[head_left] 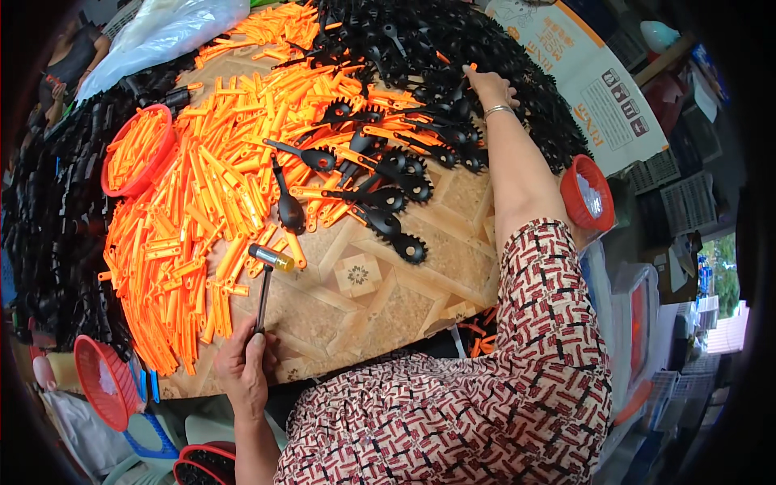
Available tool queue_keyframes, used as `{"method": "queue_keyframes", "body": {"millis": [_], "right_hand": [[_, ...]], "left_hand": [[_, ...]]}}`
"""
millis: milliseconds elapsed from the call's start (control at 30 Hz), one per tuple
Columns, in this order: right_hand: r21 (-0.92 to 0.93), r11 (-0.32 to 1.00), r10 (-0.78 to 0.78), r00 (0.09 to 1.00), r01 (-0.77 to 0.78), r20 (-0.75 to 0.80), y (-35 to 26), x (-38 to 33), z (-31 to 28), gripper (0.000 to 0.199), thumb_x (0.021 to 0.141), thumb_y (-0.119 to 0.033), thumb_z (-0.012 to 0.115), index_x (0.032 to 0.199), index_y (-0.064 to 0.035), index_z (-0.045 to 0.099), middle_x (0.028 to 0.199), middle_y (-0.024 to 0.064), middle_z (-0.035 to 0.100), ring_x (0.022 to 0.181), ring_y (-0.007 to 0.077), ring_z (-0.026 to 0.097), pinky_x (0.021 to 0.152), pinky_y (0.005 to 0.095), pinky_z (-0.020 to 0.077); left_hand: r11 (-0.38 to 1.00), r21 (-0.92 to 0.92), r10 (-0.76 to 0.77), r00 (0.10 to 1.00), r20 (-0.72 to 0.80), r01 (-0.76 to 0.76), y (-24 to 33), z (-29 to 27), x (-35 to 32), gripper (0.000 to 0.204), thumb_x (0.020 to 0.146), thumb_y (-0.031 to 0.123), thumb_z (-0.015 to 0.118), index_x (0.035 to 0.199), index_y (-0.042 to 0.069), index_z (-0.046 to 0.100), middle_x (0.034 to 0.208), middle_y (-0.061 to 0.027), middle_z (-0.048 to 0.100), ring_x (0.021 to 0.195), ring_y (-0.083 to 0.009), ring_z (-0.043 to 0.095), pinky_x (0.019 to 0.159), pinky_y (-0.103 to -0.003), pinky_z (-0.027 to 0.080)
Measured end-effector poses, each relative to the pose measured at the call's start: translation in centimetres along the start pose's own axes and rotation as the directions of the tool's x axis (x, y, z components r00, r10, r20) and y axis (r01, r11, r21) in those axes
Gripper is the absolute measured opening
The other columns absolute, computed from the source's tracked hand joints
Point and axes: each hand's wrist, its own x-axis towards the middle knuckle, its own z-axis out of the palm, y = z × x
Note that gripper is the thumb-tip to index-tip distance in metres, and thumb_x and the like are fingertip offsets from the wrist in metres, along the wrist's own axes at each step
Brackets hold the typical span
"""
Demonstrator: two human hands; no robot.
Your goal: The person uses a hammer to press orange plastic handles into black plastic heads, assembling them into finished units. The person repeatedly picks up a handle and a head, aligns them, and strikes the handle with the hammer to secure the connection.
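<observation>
My left hand [245,362] is closed around the handle of a small hammer [271,259] with a yellow and black head, held above the near edge of the table. Stretched far forward, my right hand [490,87] is at the pile of black utensils [525,105], its fingers bent together beside a bit of orange; what they grip is too small to make out. Between the hands lie several black spaghetti servers [384,218] with toothed rims, some joined to orange handles. A black spoon [289,206] lies left of them. Loose orange handle pieces [194,218] are heaped to the left.
The patterned tabletop [396,279] shows near me. A red basket of orange pieces [139,153] stands on the left heap. Other red baskets are at the right edge [588,194] and lower left [107,384]. Black parts [56,218] are piled far left. Flattened cardboard [602,97] lies far right.
</observation>
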Motion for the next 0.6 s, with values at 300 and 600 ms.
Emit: {"method": "queue_keyframes", "body": {"millis": [300,600], "right_hand": [[0.118,0.985,-0.114,0.99,0.123,-0.081,-0.4,1.7,0.3,0.029,0.09,-0.031,0.064,0.104,-0.0099,0.077,0.109,0.0134,0.074,0.1,0.0332,0.07,0.103,0.0544,0.0359],[0.614,0.437,-0.606,0.719,0.657,-0.339,-0.3,-4.2,-0.5,0.027,0.097,-0.034,0.06,0.103,-0.0095,0.07,0.09,0.0117,0.073,0.08,0.0329,0.071,0.067,0.0411,0.0551]], "left_hand": [[1.0,0.013,-0.014,0.998,-0.057,0.015,0.3,0.4,-0.2,0.032,0.101,0.017,0.06,0.129,0.002,0.064,0.086,-0.005,0.069,0.061,-0.0058,0.055,0.053,-0.019,0.043],[0.999,-0.022,-0.046,0.996,-0.075,0.045,0.0,0.2,-0.1,0.031,0.099,0.01,0.06,0.128,0.0,0.064,0.088,-0.0055,0.071,0.063,-0.0057,0.057,0.055,-0.019,0.044]]}}
